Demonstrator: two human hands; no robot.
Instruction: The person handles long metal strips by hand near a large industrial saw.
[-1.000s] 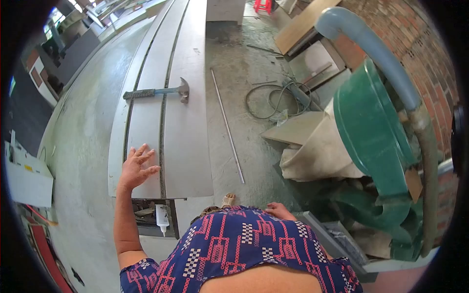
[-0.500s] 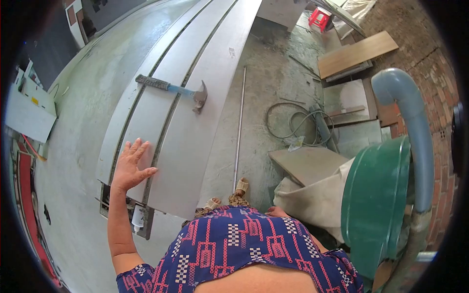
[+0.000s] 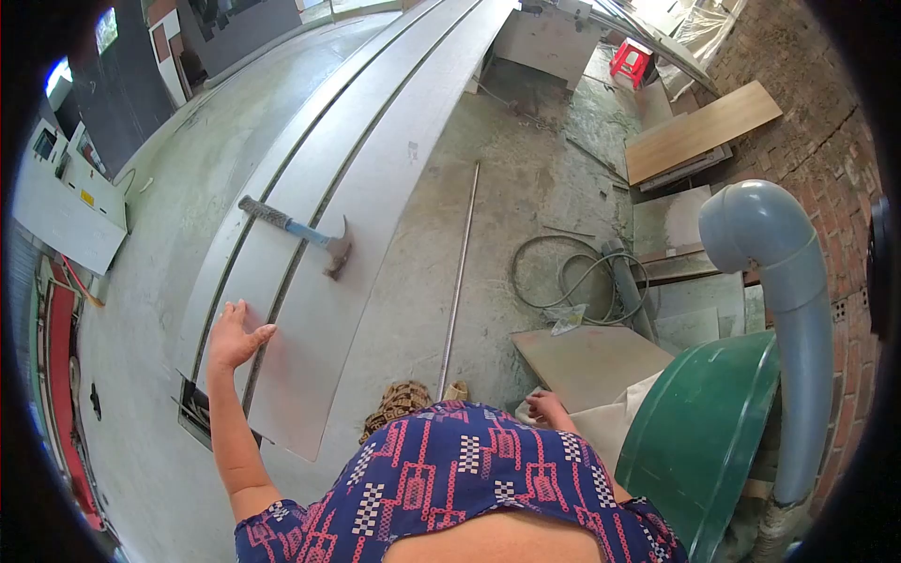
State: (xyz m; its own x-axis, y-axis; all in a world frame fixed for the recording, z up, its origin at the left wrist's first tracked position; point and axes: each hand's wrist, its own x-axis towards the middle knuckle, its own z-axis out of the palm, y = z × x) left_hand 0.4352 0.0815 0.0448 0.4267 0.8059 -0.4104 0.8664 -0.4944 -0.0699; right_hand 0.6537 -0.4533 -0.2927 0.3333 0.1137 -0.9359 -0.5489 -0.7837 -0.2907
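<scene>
Grey boards lay side by side in a long run down the table, narrow dark gaps between them, and they were the biggest thing before you. Your left hand rested flat on the near end of one middle board, fingers spread and released, palm pressing down rather than closing on anything. To do that well, you needed to keep the palm low and the push along the board's length, so the end stayed in line with its neighbours and did not ride up at the gap.

Right of you stood the green drum with its grey pipe, near enough to catch an elbow. On the floor ran a thin metal rod, just beside the boards.

Further up lay the hammer, across the boards and well apart from your left hand, its head toward the right edge.

Your right hand hung low by your hip, fingers loosely curled; I could not tell whether its grip held anything.
</scene>
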